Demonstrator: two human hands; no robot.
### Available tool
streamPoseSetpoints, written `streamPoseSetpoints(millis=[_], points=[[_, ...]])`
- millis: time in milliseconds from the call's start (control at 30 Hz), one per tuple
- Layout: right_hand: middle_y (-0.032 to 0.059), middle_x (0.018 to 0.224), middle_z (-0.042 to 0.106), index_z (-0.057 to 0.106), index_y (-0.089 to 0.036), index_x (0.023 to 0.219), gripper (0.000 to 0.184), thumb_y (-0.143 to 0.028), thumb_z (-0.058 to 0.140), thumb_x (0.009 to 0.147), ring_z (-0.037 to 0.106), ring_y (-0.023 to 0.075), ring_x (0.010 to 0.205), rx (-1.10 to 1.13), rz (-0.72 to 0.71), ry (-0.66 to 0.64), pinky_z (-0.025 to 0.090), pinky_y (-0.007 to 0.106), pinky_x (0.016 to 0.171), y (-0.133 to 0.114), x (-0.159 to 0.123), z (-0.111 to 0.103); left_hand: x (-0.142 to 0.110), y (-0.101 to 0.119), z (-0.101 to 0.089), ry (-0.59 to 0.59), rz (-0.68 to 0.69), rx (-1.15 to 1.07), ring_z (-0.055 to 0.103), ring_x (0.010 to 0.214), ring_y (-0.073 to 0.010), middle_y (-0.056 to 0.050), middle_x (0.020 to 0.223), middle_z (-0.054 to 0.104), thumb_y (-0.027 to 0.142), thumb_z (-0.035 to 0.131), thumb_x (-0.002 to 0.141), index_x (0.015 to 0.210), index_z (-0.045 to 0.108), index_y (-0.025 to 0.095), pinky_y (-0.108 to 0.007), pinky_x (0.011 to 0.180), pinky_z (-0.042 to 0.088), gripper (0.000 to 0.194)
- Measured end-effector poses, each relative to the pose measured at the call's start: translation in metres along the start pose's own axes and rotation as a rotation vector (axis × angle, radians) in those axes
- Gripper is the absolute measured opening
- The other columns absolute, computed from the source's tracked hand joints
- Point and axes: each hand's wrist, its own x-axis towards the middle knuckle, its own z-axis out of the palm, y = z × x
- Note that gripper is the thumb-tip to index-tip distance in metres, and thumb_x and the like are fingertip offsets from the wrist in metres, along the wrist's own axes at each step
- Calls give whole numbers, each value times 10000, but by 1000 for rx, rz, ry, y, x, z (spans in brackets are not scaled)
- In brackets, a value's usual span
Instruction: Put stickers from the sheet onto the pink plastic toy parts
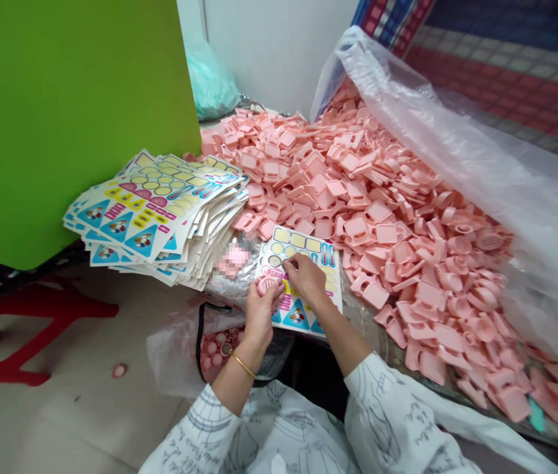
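A small round pink plastic piece [267, 284] with slots in its face is held in my left hand [260, 308], fingers closed round its edge. Just to the right, my right hand [305, 279] bends over a sticker sheet [329, 276] printed with yellow shapes, pink shapes and blue triangles. Its thumb and forefinger are pinched together at a round sticker on the sheet; whether a sticker is between them is too small to tell. The sheet lies flat at the table's near edge.
A thick stack of sticker sheets [160, 210] lies to the left, beside a green panel [72, 118]. Pink plastic parts [358, 197] heap across the table from a clear bag [437, 118]. Below hangs a bag of round pink pieces [216, 352]. A red stool [56, 316] stands on the floor.
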Motion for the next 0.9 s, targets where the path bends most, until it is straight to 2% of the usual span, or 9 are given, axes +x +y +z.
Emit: streamPoseSetpoints(millis=[133,200,333,400,467,567,700,900], points=[[40,763,684,670,-232,783,305,-533,624,794,612,204,726,-38,120,0,349,289,636,-12,11,-3,0,0,0,-14,-7,2,721,909,-176,-111,1054,722,213,740,755,998,546,169,-275,813,547,314],[17,721,669,646,-235,736,308,-543,648,759,599,192,698,70,118,15,353,280,622,-13,17,-11,0,1,1,-2,-7,2,720,888,-171,-99,1020,727,209,731,754,978,542,171,-278,809,543,295],[-17,685,614,583,-216,697,409,-619,644,742,535,145,643,442,-65,144,367,257,593,-8,17,-41,-1,3,3,-10,7,7,716,830,-166,-74,933,731,220,722,745,947,529,179,-283,792,534,283],[-26,646,568,555,-210,680,408,-595,677,730,489,127,607,533,-162,112,358,251,570,-4,8,-58,-3,6,1,-50,1,-16,709,784,-158,-55,886,727,210,721,733,923,520,184,-279,773,528,279],[-29,621,539,550,-208,676,393,-567,702,729,458,120,586,523,-233,13,343,250,550,1,-7,-72,-8,12,-1,-135,-43,-66,698,746,-153,-50,855,719,216,711,737,874,524,178,-284,768,527,235],[-25,618,545,570,-210,680,380,-559,708,740,453,120,582,407,-287,-97,318,252,535,9,-31,-81,-18,19,-6,-243,-171,-175,695,737,-178,-87,850,716,343,646,825,895,584,147,-338,802,540,217],[-30,624,574,599,-218,709,368,-567,711,744,476,124,582,294,-262,-140,307,252,534,15,-52,-77,-32,21,-10,-268,-231,-246,698,759,-203,-113,938,721,492,493,936,1065,617,132,-378,793,557,402],[-28,677,627,616,-223,722,328,-536,706,758,538,135,634,223,-292,-172,332,249,568,10,-63,-71,-40,13,-11,-278,-211,-257,681,726,-185,-96,905,712,520,401,974,1063,614,137,-361,749,565,447]])
